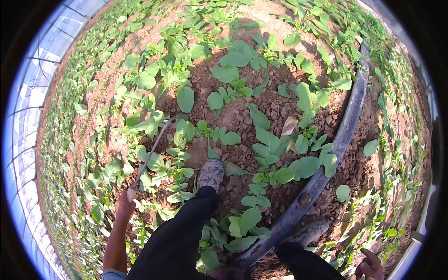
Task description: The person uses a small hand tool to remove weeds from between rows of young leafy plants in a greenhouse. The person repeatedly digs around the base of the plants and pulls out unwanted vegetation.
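Note:
My left hand (125,207) grips the pale handle of a long, thin hooked tool, probably a hand hoe (151,151). Its rusty metal shaft reaches forward and bends over at the far end, among the leaves of a leafy green plant (184,98). Foliage and shade hide most of the working end. At the lower right edge, my right hand (371,266) hangs over low greenery, fingers loosely curled and somewhat apart, with nothing visible in it. Part of that hand is cut off by the frame.
A black hose (344,131) curves across the soil, passing between my left shoe (211,175) and right shoe (310,232). Broad-leaved plants (269,143) grow in front of me in crumbly brown soil (234,120). Greenhouse sheeting (45,73) lines the left side.

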`<action>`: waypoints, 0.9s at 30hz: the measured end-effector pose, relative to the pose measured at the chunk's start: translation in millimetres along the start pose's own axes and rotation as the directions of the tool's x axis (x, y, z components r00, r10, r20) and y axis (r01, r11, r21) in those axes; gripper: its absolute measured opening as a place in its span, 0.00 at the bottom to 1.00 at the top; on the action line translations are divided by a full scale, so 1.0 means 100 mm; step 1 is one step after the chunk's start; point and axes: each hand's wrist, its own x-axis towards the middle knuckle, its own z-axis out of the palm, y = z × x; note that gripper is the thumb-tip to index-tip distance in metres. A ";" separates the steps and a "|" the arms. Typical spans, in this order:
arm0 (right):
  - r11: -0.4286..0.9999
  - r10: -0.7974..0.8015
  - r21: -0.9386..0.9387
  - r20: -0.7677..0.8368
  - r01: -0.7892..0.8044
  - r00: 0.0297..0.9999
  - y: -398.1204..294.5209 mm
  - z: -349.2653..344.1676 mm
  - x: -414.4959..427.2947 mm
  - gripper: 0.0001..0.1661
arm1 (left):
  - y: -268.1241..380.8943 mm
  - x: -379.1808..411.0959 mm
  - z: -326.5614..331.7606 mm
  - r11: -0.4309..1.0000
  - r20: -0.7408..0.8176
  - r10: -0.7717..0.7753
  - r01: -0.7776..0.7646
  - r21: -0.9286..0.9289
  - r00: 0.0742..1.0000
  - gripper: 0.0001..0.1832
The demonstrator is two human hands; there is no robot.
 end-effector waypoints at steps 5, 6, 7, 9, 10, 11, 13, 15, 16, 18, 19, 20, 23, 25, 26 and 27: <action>0.999 -0.029 -0.025 -0.036 0.028 0.999 -0.10 -0.03 -0.07 0.31 | 1.60 1.11 -0.01 0.928 -0.130 0.236 -0.263 -0.263 0.963 0.15; 0.999 -0.018 -0.043 -0.033 0.016 0.999 -0.12 -0.05 -0.06 0.29 | 1.89 1.34 -0.07 0.910 -0.181 0.261 -0.304 -0.283 0.948 0.15; 0.999 -0.012 -0.037 -0.044 0.011 0.999 -0.16 -0.05 -0.05 0.30 | 2.17 1.59 -0.11 0.887 -0.233 0.285 -0.348 -0.303 0.930 0.15; 1.000 0.007 -0.028 -0.063 -0.009 0.998 -0.26 -0.03 -0.04 0.30 | 2.71 2.12 -0.26 0.888 -0.275 0.269 -0.348 -0.299 0.923 0.16; 0.999 0.005 -0.031 -0.067 -0.007 0.998 -0.23 -0.04 -0.03 0.31 | 2.96 2.40 -0.31 0.881 -0.305 0.292 -0.378 -0.283 0.907 0.17; 0.999 0.005 -0.034 -0.052 -0.007 0.999 -0.25 -0.04 0.00 0.31 | 3.22 2.65 -0.40 0.891 -0.297 0.290 -0.370 -0.262 0.910 0.18; 0.999 0.016 -0.039 -0.019 -0.017 1.000 -0.30 -0.05 0.06 0.32 | 3.69 2.90 -0.42 0.856 -0.237 0.378 -0.436 -0.278 0.895 0.20; 0.999 0.024 -0.028 0.000 -0.024 1.000 -0.30 -0.05 0.13 0.33 | 3.78 3.18 -0.12 0.862 -0.136 0.459 -0.477 -0.170 0.878 0.22; 0.999 0.034 -0.022 -0.003 -0.034 0.999 -0.30 -0.06 0.14 0.33 | 3.74 3.21 0.02 0.873 -0.093 0.451 -0.460 -0.160 0.888 0.23; 1.000 0.008 -0.028 0.037 -0.007 0.999 -0.35 -0.07 0.13 0.34 | 3.55 3.06 0.34 0.893 0.007 0.429 -0.424 -0.150 0.903 0.24; 1.000 -0.014 -0.019 0.053 0.015 0.999 -0.36 -0.07 0.14 0.35 | 3.39 2.98 0.44 0.889 0.002 0.450 -0.447 -0.103 0.893 0.24; 1.000 -0.023 0.020 0.059 0.022 0.998 -0.39 -0.06 0.13 0.38 | 3.26 2.89 0.49 0.874 -0.019 0.475 -0.474 -0.109 0.880 0.24; 0.995 0.041 0.085 0.063 -0.046 0.997 -0.41 -0.10 0.07 0.39 | 3.09 2.60 0.36 0.880 0.030 0.466 -0.460 -0.115 0.884 0.24; 0.987 -0.163 0.003 -0.002 0.163 0.987 -0.12 -0.14 0.10 0.38 | 2.90 2.50 0.31 0.879 0.016 0.468 -0.464 -0.107 0.884 0.24; 0.982 -0.190 -0.004 -0.050 0.190 0.981 -0.10 -0.10 0.07 0.36 | 2.75 2.42 0.32 0.881 0.017 0.466 -0.462 -0.102 0.885 0.24; 0.976 -0.219 -0.007 -0.100 0.219 0.971 -0.09 -0.06 0.04 0.33 | 2.56 2.33 0.30 0.909 0.042 0.411 -0.405 -0.102 0.911 0.24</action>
